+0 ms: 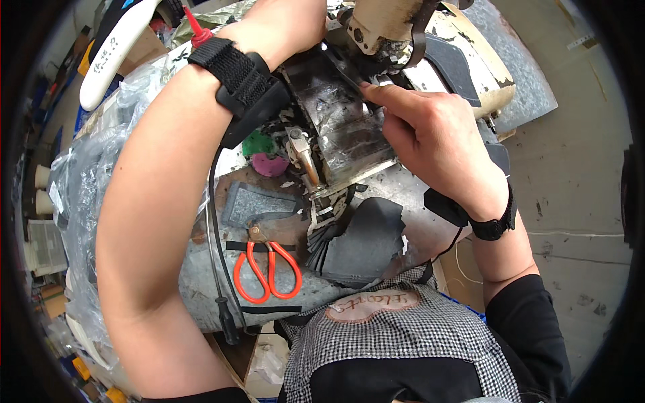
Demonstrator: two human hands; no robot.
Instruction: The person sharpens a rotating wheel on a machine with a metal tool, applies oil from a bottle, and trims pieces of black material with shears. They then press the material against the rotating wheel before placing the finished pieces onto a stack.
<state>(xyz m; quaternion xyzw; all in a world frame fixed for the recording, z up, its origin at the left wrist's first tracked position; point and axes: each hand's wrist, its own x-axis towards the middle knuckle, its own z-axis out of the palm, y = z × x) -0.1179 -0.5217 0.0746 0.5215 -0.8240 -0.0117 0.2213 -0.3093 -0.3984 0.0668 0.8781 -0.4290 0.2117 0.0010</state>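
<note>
- Right grip (440,131): index finger stretched out, its tip on or right beside the dark strip (344,69) at the machine head (383,28); the other fingers are curled under, and I cannot tell whether they hold anything.
- Left grip (302,20): reaches to the far side of the strip, fingers hidden at the top edge — wide, narrow or holding, I cannot tell.
- The dark strip lies by the far edge of the film-covered plate (349,131), close to the machine head.
- Progress, as I judge it: this piece is in place and under attention, so the work on it seems underway rather than finished; any join or mark on it is too small to make out.
- A fanned stack of dark pieces (366,238) lies on the surface (423,232), nearer the body — done or waiting, the view does not say.
- Left of the stack lie a grey flat piece (259,205) and orange-handled scissors (272,270), both untouched.
</note>
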